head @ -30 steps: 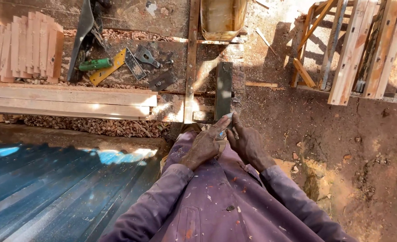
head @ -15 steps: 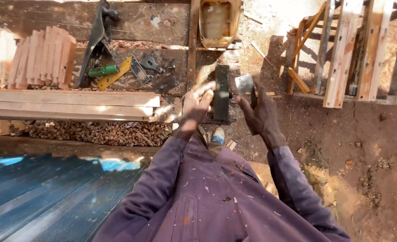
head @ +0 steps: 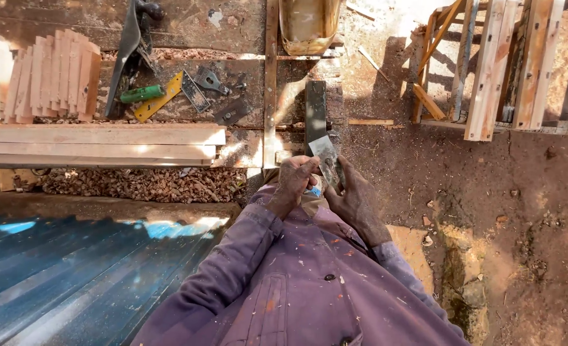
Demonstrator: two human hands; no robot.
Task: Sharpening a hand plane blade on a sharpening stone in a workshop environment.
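Both hands meet just above the centre of the view, in front of a purple, paint-flecked work jacket (head: pixel 309 282). The right hand (head: pixel 355 200) is wrapped around the lower part of a flat metal blade (head: pixel 327 157), which looks like a plane iron, holding it tilted with its pale upper end pointing toward 12 o'clock. The left hand (head: pixel 295 182) sits at 9 o'clock of the blade, its fingers curled and its fingertips touching the blade's edge (whether it pinches the metal or only rests against it cannot be told).

Directly at 12 o'clock of the blade, a dark rectangular sharpening stone (head: pixel 315 114) lies lengthwise on the workbench (head: pixel 188 25), just beyond the blade's tip. At 9 o'clock of the hands, long pale planks (head: pixel 98 144) lie stacked along the bench edge, with wood shavings (head: pixel 143 184) heaped below them.

Toward 10 o'clock lie a green-handled tool (head: pixel 141 94), a yellow try square (head: pixel 159 98) and a metal clamp piece (head: pixel 208 80), close together. Farther left at 10 o'clock stands a row of short wooden slats (head: pixel 50 77). A yellowish container (head: pixel 308 24) sits at 12 o'clock, at the top edge. Wooden frames (head: pixel 502 64) stand on the red earth at 2 o'clock, and blue corrugated sheeting (head: pixel 59 275) fills the 8 o'clock corner.
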